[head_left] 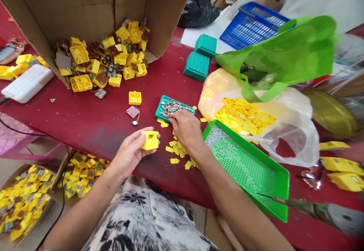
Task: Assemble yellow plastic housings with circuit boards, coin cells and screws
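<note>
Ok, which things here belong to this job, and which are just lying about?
In use: left hand holding yellow plastic casing; right hand on teal tray of silver discs; loose yellow strips.
Lying about: blue plastic basket, green bag, black plastic bag.

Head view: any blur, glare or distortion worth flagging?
Head view: the right edge smears, softening the green fabric bag and the metal-tipped tool; wide-angle stretch bows the red-covered table toward the corners; soft sheen on the clear plastic bag; lighting even, shadows faint.
</note>
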The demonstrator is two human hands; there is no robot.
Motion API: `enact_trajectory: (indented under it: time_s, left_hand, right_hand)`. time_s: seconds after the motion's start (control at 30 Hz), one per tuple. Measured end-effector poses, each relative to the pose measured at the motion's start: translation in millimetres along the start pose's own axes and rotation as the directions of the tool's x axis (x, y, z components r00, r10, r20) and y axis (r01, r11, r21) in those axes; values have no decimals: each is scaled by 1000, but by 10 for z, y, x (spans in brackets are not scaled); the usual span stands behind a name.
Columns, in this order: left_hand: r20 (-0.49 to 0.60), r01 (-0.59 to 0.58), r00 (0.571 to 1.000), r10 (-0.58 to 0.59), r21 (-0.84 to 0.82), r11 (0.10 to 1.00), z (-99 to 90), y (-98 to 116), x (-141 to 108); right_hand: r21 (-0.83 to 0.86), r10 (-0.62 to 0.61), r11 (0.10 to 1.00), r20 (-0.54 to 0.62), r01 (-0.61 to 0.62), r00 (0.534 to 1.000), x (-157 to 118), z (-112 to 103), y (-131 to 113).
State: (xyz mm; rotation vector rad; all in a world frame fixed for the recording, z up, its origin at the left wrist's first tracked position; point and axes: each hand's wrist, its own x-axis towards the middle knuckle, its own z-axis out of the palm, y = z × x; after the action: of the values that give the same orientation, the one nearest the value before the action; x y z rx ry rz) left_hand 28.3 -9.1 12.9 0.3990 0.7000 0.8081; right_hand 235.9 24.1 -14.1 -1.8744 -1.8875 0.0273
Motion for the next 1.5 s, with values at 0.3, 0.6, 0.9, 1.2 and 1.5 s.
enact_trajectory:
  time_s: [0.3,0.6,0.9,1.2,1.5]
  left_hand:
    - [-14,9,1000,-9,5,1000,33,-53,22]
    - [-6,-94,995,95,61,994,32,-141,23]
    - [-55,-78,995,82,70,994,20,-132,-15]
    - [-73,-64,995,67,44,997,6,-132,-2]
    - [-35,-100,994,103,79,992,7,-151,-2]
  right_hand:
    - [233,191,956,-36,-177,981,-111,-245,-235]
    - [561,192,772,244,-300,951,-397,-442,-849]
    - [666,279,668,191,-333,941,-397,-536,-744]
    - [833,235,267,431,-484,871,-403,-513,-660]
    - [753,247,571,221,-326,944,-431,-442,-838]
